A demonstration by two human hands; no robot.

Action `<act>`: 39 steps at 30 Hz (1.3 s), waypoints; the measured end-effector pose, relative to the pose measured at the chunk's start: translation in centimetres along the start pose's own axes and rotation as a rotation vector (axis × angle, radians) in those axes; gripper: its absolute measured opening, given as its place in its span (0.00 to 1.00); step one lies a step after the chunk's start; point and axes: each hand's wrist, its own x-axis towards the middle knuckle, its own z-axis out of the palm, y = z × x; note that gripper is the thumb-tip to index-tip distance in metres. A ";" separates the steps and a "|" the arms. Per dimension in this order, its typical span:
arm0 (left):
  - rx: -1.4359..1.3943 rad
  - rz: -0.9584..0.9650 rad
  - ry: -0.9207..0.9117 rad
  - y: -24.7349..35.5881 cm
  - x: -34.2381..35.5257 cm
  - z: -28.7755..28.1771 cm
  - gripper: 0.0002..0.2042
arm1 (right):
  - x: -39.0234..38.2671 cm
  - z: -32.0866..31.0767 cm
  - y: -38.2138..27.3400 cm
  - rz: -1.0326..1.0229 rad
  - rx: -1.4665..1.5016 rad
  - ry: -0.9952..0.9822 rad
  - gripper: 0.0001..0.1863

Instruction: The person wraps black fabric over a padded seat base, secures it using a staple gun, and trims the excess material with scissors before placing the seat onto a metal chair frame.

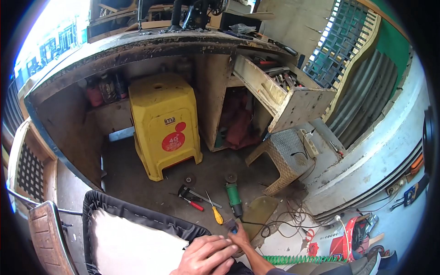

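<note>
From the head view we see our left hand (206, 257) resting at the lower edge, laid on the black padded rim of a frame (137, 215) that holds a white panel; its fingers (219, 255) are curled down against that rim, closed over the edge rather than around any loose object. Our right hand (239, 237) sits just beside it, its fingers pinched around a small blue-and-dark object (232, 225) whose kind we cannot tell; that object is at the frame's far corner, just above the floor (137, 178).

On the floor beyond the hands lie a green angle grinder (234, 197), a yellow-handled screwdriver (214, 210) and a red-handled tool (192, 201), close together; two dark grinding discs (189, 179) lie just past them. A yellow plastic stool (162, 121) stands under the worn wooden table (151, 43); a drawer (284, 94) full of tools hangs open from it on the right. A woven beige stool (282, 158) is tipped below the drawer; a green coiled hose (286, 260) lies at the lower right, near a red machine (350, 238).
</note>
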 end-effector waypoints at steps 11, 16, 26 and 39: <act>0.403 -0.358 0.063 -5.0 3.8 5.4 0.38 | -10.1 -14.6 -22.8 -0.481 1.645 -0.621 0.27; 0.513 -0.368 -0.065 -5.4 4.0 5.5 0.24 | -8.0 -13.7 -20.2 -0.295 1.827 -0.711 0.27; 0.244 -0.404 -0.324 0.5 1.0 5.2 0.17 | -2.8 -16.6 -19.0 -0.805 2.191 -0.974 0.27; -0.039 -0.105 0.086 -4.6 6.3 7.2 0.25 | -6.1 -14.4 -17.9 -0.506 2.083 -1.031 0.15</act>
